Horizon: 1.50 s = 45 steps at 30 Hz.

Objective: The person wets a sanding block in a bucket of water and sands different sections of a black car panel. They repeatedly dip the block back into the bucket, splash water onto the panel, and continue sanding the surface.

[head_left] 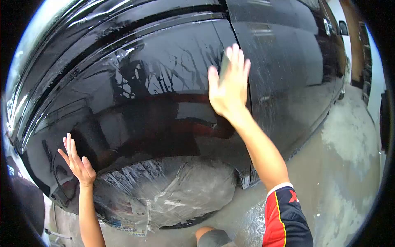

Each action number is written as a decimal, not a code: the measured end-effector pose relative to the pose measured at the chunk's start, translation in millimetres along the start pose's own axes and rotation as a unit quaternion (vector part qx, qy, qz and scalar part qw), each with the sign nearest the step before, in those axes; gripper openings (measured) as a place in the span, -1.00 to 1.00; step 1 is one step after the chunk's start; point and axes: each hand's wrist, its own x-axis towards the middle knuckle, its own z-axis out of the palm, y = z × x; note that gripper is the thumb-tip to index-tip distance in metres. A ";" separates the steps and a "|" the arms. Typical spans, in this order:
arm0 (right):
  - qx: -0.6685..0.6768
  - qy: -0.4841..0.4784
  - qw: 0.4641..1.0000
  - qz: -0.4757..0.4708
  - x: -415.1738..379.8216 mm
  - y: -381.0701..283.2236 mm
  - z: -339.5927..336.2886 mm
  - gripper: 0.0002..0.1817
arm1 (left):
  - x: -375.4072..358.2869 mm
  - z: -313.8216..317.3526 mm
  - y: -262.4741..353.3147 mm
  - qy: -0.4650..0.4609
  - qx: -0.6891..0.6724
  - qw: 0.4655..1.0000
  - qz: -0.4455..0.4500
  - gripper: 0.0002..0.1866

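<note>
My right hand (231, 84) lies with its fingers stretched along the wet black car fender (164, 53), close to the seam with the door. Under its palm, between thumb and index finger, shows a flat grey-green pad (224, 67) pressed to the paint; most of it is hidden. Water streaks run down the panel beside the fingers. At the lower left, my left hand (78, 164) is open, fingers apart and pointing up, in front of the fender near the wheel arch. Nothing shows in it.
Newspaper and plastic sheeting (177, 193) cover the wheel below the arch. To the right is the black car door (284, 74). The wet concrete floor (333, 164) stretches along the car. My knee (214, 238) shows at the bottom edge.
</note>
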 end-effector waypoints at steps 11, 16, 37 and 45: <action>-0.015 0.025 0.999 -0.024 30.5 -10.3 8.9 -0.34 | 0.4 0.6 0.4 -0.012 -0.012 1.000 0.008 -0.36; 0.045 -0.031 0.995 0.083 -81.9 10.9 -22.1 -0.20 | 1.1 0.3 1.6 -0.004 -0.014 1.000 -0.006 -0.35; 0.034 0.011 0.999 -0.007 69.5 -0.8 17.1 -0.26 | -0.4 -4.0 1.3 -0.018 -0.026 0.999 -0.018 -0.37; 0.050 -0.119 0.991 0.033 -169.4 34.1 -36.2 -0.19 | -2.1 -11.6 1.9 -0.027 -0.049 0.998 -0.031 -0.41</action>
